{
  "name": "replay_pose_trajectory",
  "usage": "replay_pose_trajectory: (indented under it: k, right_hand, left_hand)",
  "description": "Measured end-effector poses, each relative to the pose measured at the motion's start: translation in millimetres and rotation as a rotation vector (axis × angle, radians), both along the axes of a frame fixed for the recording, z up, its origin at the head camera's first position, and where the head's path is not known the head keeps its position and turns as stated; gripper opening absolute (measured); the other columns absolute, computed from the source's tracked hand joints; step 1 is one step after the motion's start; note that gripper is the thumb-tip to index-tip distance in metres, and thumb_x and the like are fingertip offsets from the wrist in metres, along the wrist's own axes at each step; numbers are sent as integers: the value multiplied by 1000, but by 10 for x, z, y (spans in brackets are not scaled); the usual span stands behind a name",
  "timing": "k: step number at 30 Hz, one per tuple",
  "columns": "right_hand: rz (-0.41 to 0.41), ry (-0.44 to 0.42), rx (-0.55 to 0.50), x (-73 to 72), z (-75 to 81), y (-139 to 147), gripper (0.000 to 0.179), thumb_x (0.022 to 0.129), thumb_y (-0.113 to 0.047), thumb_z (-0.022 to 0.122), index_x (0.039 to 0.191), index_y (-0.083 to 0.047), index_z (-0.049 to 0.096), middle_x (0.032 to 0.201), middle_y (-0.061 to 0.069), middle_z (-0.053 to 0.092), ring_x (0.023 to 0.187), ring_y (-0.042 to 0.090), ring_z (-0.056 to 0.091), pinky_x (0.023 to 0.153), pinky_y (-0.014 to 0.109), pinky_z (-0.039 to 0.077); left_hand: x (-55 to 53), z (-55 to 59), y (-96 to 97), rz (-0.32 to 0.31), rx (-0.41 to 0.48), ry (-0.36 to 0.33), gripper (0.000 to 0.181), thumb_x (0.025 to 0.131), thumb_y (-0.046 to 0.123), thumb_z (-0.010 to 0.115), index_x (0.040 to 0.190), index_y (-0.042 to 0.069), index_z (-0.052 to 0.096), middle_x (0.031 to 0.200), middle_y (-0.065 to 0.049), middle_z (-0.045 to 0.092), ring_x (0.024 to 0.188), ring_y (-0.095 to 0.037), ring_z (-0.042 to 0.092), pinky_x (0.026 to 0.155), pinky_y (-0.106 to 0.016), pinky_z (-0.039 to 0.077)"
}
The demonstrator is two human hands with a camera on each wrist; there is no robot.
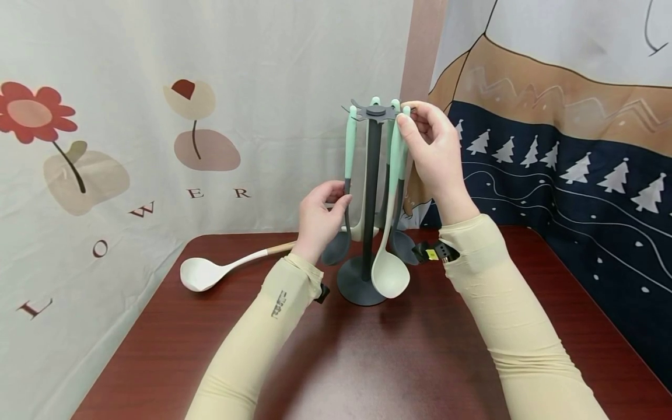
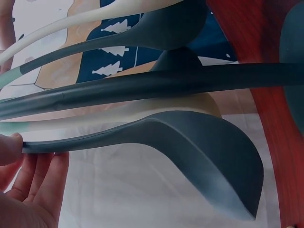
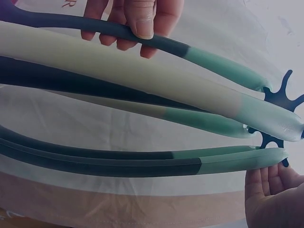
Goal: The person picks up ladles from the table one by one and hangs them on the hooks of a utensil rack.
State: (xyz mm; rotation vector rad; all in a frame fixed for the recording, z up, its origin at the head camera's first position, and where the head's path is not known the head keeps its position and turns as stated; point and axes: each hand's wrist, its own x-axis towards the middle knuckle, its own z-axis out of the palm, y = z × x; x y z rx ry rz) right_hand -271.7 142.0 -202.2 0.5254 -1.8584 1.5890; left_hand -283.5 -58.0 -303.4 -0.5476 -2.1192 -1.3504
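Observation:
A dark utensil rack (image 1: 370,204) stands upright on a round base, with several mint-handled kitchen utensils hanging from its top hooks. At its left side, my left hand (image 1: 321,217) pinches the dark grey shaft of a hanging ladle (image 2: 209,156) between thumb and fingers, below the mint handle. My right hand (image 1: 434,143) is up at the rack's top right. Its thumb and fingers pinch the mint handle end (image 3: 268,159) of a dark grey utensil, right at the hook. A cream ladle (image 1: 391,274) hangs in front of the pole, bowl low over the base.
A white ladle (image 1: 202,274) with a wooden handle lies on the table at the left, its handle end reaching behind my left wrist. The red-brown table (image 1: 378,361) meets a printed cloth backdrop (image 1: 294,116) close behind the rack. Another cream utensil (image 1: 362,227) hangs behind the pole.

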Motion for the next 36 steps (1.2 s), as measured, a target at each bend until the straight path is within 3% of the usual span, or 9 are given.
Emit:
replay_pose_trajectory:
  k: [12,17,26,36]
  right_hand:
    - [2,6,-3,-9,-4,2,37,98,-21,61,126,2,60,106,0,57,95,16,52,87,24,45]
    - [2,-10,-7,-13,-4,2,36,98,-22,61,126,1,61,107,2,57,96,16,52,88,25,45]
    - [7,-9,-17,-24,-14,7,34,97,-22,62,124,-1,62,108,4,58,96,17,52,87,25,45]
    - [9,-10,-20,-19,-4,-4,34,97,-21,62,125,-1,62,108,3,58,96,17,53,88,25,45]
  left_hand:
    - [19,-23,-3,-28,42,-15,24,93,10,69,116,5,69,104,-8,69,93,-19,67,82,-34,55]
    - [23,-72,-17,-47,45,-18,30,95,14,68,124,6,65,113,-7,69,102,-18,65,91,-32,52]
    - [24,-198,-70,-37,-134,1,54,96,31,64,144,11,50,139,-5,57,129,-20,50,107,-41,38]
    - [10,-337,-149,-74,-272,-63,88,90,75,43,156,17,32,158,-5,35,143,-26,31,114,-49,26]
